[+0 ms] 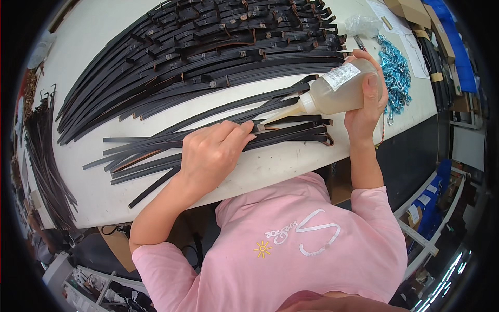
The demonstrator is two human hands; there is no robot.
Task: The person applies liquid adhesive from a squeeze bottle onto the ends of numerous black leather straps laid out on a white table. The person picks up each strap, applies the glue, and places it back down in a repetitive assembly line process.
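My left hand [212, 154] pinches a black strap [261, 127] near its end, above a small bunch of similar straps [144, 156] at the table's front edge. My right hand [368, 101] is wrapped around a translucent squeeze bottle [343, 91] of pale liquid with a white collar and a printed label. The bottle is tilted, its long tapered nozzle [282, 115] pointing down to the left. The nozzle tip is at the strap's end, beside my left fingertips; whether it touches cannot be made out.
A large layered pile of black straps [202, 50] covers the back of the white table [273, 167]. More thin straps [46, 156] hang over its left edge. Blue-and-silver metal clasps [393, 74] lie heaped at right, near a clear plastic bag [362, 25] and cardboard boxes [409, 13].
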